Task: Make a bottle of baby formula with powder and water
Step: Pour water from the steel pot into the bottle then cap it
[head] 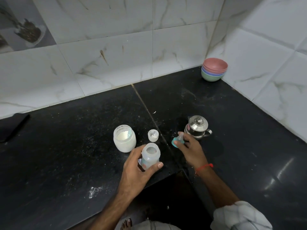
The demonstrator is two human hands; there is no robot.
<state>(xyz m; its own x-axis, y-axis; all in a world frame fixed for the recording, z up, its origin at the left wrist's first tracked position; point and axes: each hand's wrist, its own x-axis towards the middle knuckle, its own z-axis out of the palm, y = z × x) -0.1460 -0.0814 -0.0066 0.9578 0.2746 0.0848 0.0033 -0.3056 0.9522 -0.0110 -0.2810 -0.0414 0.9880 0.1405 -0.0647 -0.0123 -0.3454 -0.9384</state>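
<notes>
The bench (pixel 66 146) is glossy black speckled stone, dusted with white powder, and the walls (pixel 116 47) behind it are smooth, shiny marble-look tiles. The kettle (pixel 197 127) is polished, mirror-bright metal, while the baby bottle (pixel 150 156) and the powder jar (pixel 124 138) look like cloudy translucent plastic. The stacked bowls (pixel 214 69) in the far right corner are matt coloured plastic.

Open translucent baby bottle (pixel 150 156) upright; open powder jar (pixel 124 138) just behind; teal-ringed teat (pixel 178 140) right.
</notes>
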